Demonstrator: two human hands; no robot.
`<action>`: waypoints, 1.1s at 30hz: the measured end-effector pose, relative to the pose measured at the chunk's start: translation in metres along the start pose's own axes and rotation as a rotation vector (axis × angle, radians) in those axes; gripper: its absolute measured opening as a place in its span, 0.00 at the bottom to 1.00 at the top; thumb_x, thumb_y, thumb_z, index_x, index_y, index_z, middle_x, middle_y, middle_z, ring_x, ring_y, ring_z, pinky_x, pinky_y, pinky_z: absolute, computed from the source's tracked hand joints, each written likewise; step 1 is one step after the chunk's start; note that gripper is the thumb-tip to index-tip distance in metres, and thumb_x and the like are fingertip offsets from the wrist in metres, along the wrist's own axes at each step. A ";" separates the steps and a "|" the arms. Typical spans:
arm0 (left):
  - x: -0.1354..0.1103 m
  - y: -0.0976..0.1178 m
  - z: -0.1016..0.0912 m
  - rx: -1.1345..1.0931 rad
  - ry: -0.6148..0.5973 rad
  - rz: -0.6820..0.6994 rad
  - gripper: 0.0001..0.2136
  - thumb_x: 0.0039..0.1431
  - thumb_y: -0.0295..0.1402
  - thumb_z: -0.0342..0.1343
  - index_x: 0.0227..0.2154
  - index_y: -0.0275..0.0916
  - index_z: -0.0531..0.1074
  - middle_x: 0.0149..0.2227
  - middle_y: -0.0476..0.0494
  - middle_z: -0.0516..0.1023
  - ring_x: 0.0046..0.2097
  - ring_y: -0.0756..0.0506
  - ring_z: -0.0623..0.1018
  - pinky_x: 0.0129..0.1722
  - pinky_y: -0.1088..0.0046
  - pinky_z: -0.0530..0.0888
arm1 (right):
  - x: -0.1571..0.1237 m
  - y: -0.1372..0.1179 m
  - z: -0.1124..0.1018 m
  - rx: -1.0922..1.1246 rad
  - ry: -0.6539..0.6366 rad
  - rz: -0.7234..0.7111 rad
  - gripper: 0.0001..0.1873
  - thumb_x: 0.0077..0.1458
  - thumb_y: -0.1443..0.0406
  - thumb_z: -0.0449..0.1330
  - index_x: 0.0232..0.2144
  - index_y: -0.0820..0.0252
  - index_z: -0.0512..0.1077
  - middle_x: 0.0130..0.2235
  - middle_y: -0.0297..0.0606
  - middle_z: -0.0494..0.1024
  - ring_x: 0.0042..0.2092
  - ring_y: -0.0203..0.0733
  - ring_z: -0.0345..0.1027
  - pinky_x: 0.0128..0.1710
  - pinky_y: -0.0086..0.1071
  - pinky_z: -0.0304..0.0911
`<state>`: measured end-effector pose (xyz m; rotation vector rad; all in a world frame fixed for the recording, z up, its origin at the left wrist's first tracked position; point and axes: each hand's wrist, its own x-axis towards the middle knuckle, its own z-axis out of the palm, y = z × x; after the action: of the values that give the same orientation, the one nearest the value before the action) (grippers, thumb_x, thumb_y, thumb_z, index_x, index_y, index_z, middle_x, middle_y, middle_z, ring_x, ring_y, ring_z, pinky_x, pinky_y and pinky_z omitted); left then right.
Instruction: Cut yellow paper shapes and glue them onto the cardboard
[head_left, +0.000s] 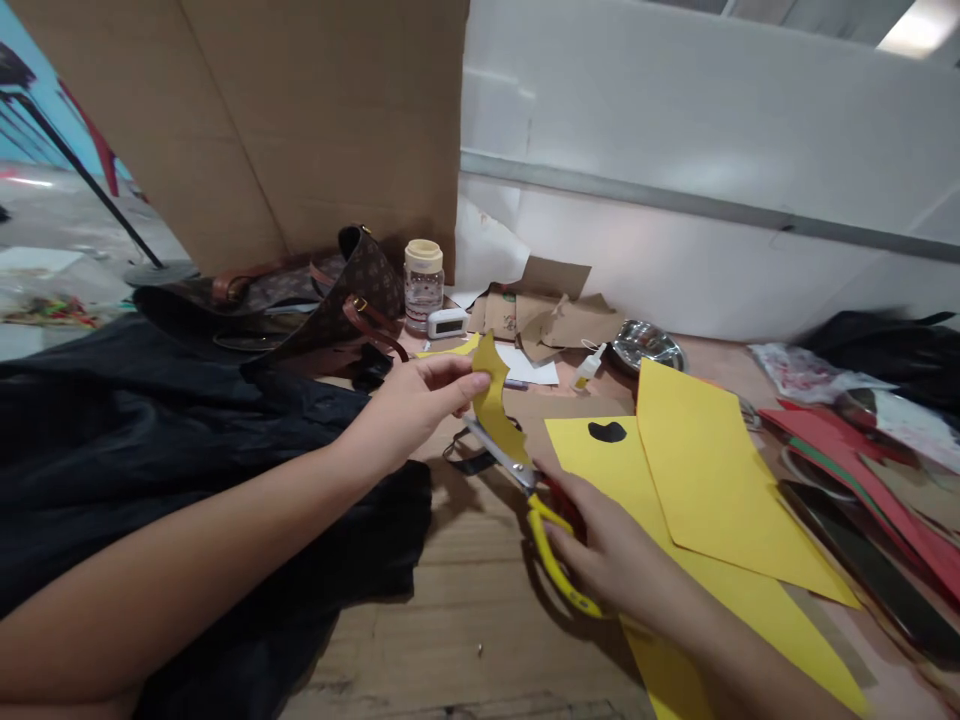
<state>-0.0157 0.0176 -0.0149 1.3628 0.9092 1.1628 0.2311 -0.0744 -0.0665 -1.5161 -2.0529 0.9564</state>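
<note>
Hand cutting of yellow paper with scissors, viewed from the head. The left hand (412,410) holds a narrow yellow paper strip (491,400) upright above the wooden tabletop (450,600), its thumb and forefinger pinched together on the upper part, with no gap beyond the paper's thickness. The right hand (600,530) is curled around the handles of the yellow-handled scissors (523,474); its fingers are closed on the loops, though their exact placement is partly hidden. The blades point up and to the left, lying against the lower part of the strip; how far they are parted cannot be told. As to progress, the strip is already separate from the large sheets, and its right edge carries scooped curves ending in points. Cutting appears to be under way near the lower end; how much trimming is left cannot be judged. To the right, an upper yellow sheet (712,470) overlaps a lower yellow sheet (615,470), on which lies a black rounded patch (607,431). Beyond these stand a small glue bottle (589,370) and a shiny metal bowl (649,347).
</note>
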 end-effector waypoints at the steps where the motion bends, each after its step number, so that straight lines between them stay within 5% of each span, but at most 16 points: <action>1: 0.000 0.001 0.000 -0.026 -0.013 0.013 0.10 0.52 0.40 0.69 0.33 0.40 0.81 0.31 0.50 0.79 0.31 0.51 0.71 0.31 0.76 0.68 | -0.002 -0.005 0.005 -0.065 -0.021 -0.024 0.25 0.63 0.65 0.57 0.62 0.52 0.65 0.56 0.46 0.76 0.55 0.53 0.71 0.56 0.49 0.68; 4: -0.002 0.002 0.001 -0.092 -0.047 0.035 0.11 0.52 0.40 0.70 0.35 0.40 0.81 0.32 0.50 0.80 0.31 0.51 0.72 0.31 0.76 0.69 | -0.008 -0.021 0.022 -0.292 -0.053 -0.143 0.22 0.65 0.68 0.57 0.61 0.57 0.67 0.54 0.49 0.76 0.52 0.53 0.72 0.53 0.50 0.69; 7: -0.005 0.005 0.003 -0.155 -0.061 0.024 0.13 0.51 0.40 0.71 0.35 0.38 0.79 0.32 0.49 0.79 0.32 0.51 0.74 0.31 0.76 0.69 | -0.009 -0.029 0.029 -0.519 0.011 -0.335 0.12 0.66 0.71 0.55 0.47 0.62 0.75 0.45 0.50 0.79 0.46 0.53 0.72 0.50 0.51 0.69; 12: -0.016 0.012 0.011 -0.219 -0.103 -0.015 0.16 0.50 0.44 0.71 0.34 0.36 0.78 0.31 0.48 0.78 0.32 0.51 0.74 0.33 0.76 0.70 | -0.006 -0.027 -0.004 -0.333 0.188 -0.388 0.11 0.67 0.66 0.55 0.44 0.56 0.78 0.39 0.45 0.82 0.40 0.49 0.74 0.42 0.44 0.71; 17: -0.028 0.002 0.026 -0.273 -0.263 -0.108 0.19 0.51 0.47 0.71 0.33 0.36 0.76 0.29 0.49 0.76 0.29 0.52 0.73 0.30 0.76 0.68 | 0.010 -0.029 -0.047 -0.053 0.313 -0.421 0.32 0.67 0.66 0.56 0.70 0.45 0.55 0.67 0.45 0.66 0.63 0.53 0.66 0.61 0.55 0.63; 21: -0.039 -0.011 0.038 -0.331 -0.432 -0.243 0.20 0.49 0.48 0.72 0.30 0.36 0.74 0.28 0.51 0.74 0.29 0.53 0.72 0.32 0.77 0.67 | 0.028 -0.033 -0.056 0.249 0.030 -0.536 0.38 0.66 0.62 0.62 0.71 0.39 0.51 0.75 0.37 0.50 0.71 0.48 0.54 0.70 0.51 0.52; 23: -0.045 -0.016 0.042 -0.358 -0.505 -0.318 0.21 0.48 0.49 0.72 0.30 0.36 0.74 0.27 0.51 0.74 0.28 0.53 0.72 0.31 0.77 0.68 | 0.032 -0.034 -0.053 0.395 -0.112 -0.496 0.35 0.60 0.59 0.68 0.66 0.45 0.63 0.70 0.40 0.62 0.68 0.46 0.60 0.68 0.46 0.56; 26: -0.052 -0.021 0.047 -0.358 -0.598 -0.366 0.23 0.45 0.51 0.73 0.28 0.36 0.74 0.22 0.51 0.72 0.23 0.52 0.70 0.27 0.76 0.68 | 0.032 -0.035 -0.045 0.530 -0.143 -0.409 0.19 0.53 0.54 0.72 0.44 0.57 0.78 0.49 0.41 0.80 0.50 0.43 0.76 0.53 0.41 0.71; 29: -0.057 -0.026 0.051 -0.348 -0.649 -0.374 0.26 0.44 0.56 0.71 0.29 0.36 0.75 0.19 0.50 0.72 0.22 0.51 0.71 0.25 0.74 0.68 | 0.029 -0.033 -0.038 0.553 -0.052 -0.357 0.17 0.53 0.54 0.72 0.29 0.60 0.75 0.36 0.37 0.80 0.38 0.37 0.76 0.41 0.35 0.72; 33: -0.047 -0.035 0.049 -0.195 -0.493 -0.233 0.25 0.49 0.56 0.68 0.31 0.36 0.77 0.27 0.43 0.80 0.29 0.49 0.77 0.32 0.74 0.73 | 0.032 -0.020 -0.038 0.577 0.047 -0.279 0.16 0.58 0.53 0.68 0.31 0.60 0.73 0.27 0.33 0.77 0.28 0.35 0.71 0.33 0.33 0.69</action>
<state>0.0235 -0.0349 -0.0540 1.2653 0.5631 0.6727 0.2336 -0.0370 -0.0283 -0.9161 -1.6880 1.2410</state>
